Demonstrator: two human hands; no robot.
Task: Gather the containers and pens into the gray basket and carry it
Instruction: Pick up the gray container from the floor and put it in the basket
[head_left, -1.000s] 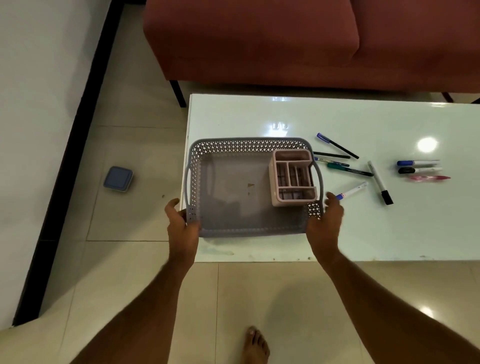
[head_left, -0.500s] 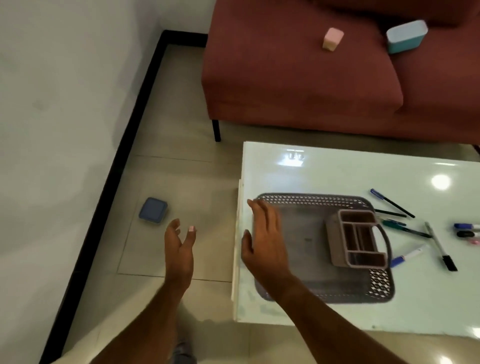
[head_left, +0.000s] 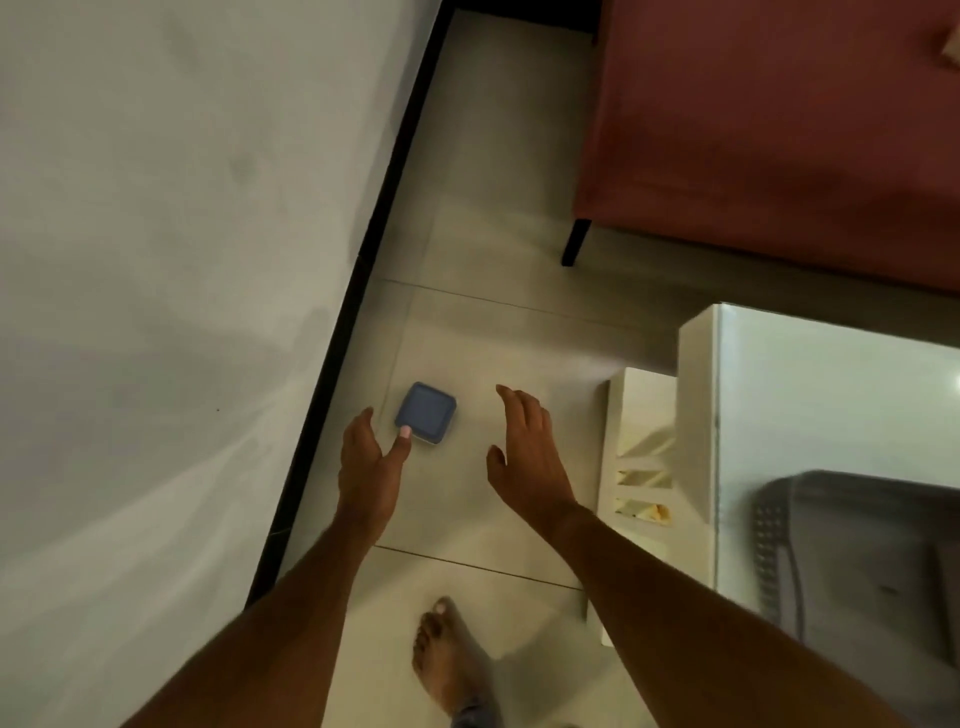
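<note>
Blue container (head_left: 426, 413) lies flat on the floor by the wall, squarish, no clear long axis. Left hand (head_left: 370, 467) is nearer, thumb tip overlapping its near edge; right hand (head_left: 530, 457) is off to its right. Both hands' fingers spread, holding nothing. Gray basket (head_left: 857, 551) sits on the table (head_left: 810, 374), far right.

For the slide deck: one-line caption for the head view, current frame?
Both open hands, left hand and right hand, reach toward a blue container on the floor; gray basket sits on the table.
</note>
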